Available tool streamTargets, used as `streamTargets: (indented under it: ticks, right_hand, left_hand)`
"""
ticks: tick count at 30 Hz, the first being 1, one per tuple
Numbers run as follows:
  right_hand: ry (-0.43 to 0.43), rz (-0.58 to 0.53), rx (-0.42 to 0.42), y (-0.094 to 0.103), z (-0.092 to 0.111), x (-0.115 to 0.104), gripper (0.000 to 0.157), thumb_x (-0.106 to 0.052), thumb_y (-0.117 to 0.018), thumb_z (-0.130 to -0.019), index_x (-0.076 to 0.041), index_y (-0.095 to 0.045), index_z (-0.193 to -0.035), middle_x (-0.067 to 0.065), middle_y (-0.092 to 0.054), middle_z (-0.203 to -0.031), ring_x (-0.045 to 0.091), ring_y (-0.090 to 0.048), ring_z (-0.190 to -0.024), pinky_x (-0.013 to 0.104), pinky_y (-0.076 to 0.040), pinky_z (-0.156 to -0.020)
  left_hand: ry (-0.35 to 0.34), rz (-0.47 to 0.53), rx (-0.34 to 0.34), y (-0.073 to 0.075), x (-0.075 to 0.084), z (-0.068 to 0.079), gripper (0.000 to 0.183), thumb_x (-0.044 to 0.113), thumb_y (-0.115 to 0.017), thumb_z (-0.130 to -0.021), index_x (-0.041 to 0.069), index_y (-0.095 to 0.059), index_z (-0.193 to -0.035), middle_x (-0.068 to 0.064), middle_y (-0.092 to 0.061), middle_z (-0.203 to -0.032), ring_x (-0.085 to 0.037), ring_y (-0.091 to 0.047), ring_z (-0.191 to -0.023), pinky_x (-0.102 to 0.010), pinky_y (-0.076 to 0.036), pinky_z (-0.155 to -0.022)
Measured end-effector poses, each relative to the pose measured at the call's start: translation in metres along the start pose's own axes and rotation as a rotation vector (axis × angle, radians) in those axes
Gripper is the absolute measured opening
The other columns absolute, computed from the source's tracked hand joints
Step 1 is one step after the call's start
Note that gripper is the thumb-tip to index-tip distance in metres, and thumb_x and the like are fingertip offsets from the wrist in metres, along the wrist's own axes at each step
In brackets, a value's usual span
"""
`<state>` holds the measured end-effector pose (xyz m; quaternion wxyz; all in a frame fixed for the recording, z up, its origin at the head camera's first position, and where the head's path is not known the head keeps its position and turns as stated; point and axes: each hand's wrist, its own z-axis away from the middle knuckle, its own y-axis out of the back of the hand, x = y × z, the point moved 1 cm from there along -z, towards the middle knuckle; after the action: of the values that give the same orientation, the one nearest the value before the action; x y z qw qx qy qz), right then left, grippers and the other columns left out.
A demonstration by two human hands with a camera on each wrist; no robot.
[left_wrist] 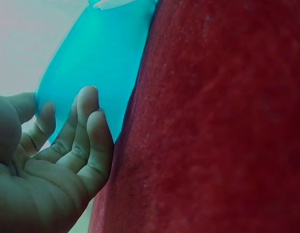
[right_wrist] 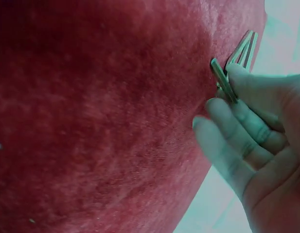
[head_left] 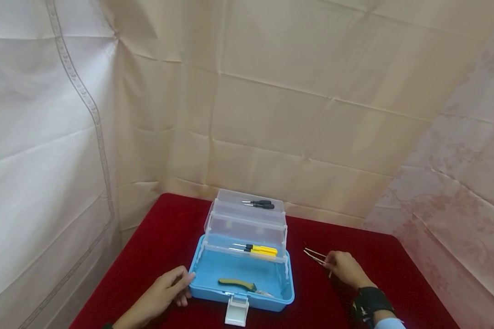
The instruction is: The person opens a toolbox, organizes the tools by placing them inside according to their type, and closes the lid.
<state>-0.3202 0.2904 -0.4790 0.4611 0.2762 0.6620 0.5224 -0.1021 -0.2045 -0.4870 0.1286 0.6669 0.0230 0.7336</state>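
A blue toolbox (head_left: 247, 299) stands open on the red-covered table, its clear trays (head_left: 247, 226) raised at the back. At its front left corner my left hand (head_left: 170, 288) grips the wall, thumb at the rim and fingers against the outside, as the left wrist view also shows. Right of the box, my right hand (head_left: 346, 267) pinches thin metal bars that look like hex keys (right_wrist: 223, 80) between thumb and fingers, close above the cloth. Green-handled pliers (head_left: 235, 283) lie inside the box, their head partly hidden by the front wall.
Yellow-handled screwdrivers (head_left: 263, 249) lie in the lower tray, and black-handled screwdrivers (head_left: 261, 204) in the upper one. A white latch (head_left: 236, 311) hangs down at the box's front. Fabric curtains (head_left: 271, 114) enclose the red table (head_left: 156, 237) behind and at both sides.
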Motion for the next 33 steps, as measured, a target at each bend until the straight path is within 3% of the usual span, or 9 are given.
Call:
streamTargets:
  ticks: [6, 17, 33]
  right_hand:
    - [-0.021, -0.108, 0.027, 0.003, 0.003, 0.003, 0.005, -0.008, -0.072, -0.085, -0.008, -0.068, -0.086, -0.002, -0.064, -0.075, 0.01, -0.057, -0.056, 0.025, -0.047, -0.049]
    - [-0.04, -0.048, 0.082, 0.008, 0.009, -0.001, 0.006, -0.012, -0.072, -0.086, -0.014, -0.07, -0.081, -0.006, -0.065, -0.073, 0.006, -0.056, -0.06, 0.025, -0.045, -0.054]
    - [-0.081, -0.132, 0.197, 0.018, 0.006, -0.013, 0.009, -0.017, -0.07, -0.089, -0.01, -0.072, -0.085, -0.003, -0.068, -0.078, 0.007, -0.062, -0.066, 0.021, -0.05, -0.057]
  left_hand:
    - [-0.015, -0.025, 0.017, 0.002, 0.003, -0.001, 0.044, 0.046, -0.05, -0.1, 0.003, -0.051, -0.094, -0.011, -0.063, -0.083, -0.021, -0.062, -0.07, -0.033, -0.053, -0.064]
    - [-0.004, -0.049, 0.025, 0.002, 0.002, -0.002, 0.045, 0.049, -0.052, -0.098, 0.004, -0.053, -0.094, -0.01, -0.064, -0.083, -0.02, -0.063, -0.071, -0.032, -0.053, -0.066]
    - [0.008, -0.043, 0.045, 0.002, 0.0, -0.001, 0.044, 0.047, -0.051, -0.099, 0.004, -0.052, -0.094, -0.009, -0.064, -0.082, -0.02, -0.062, -0.07, -0.033, -0.053, -0.064]
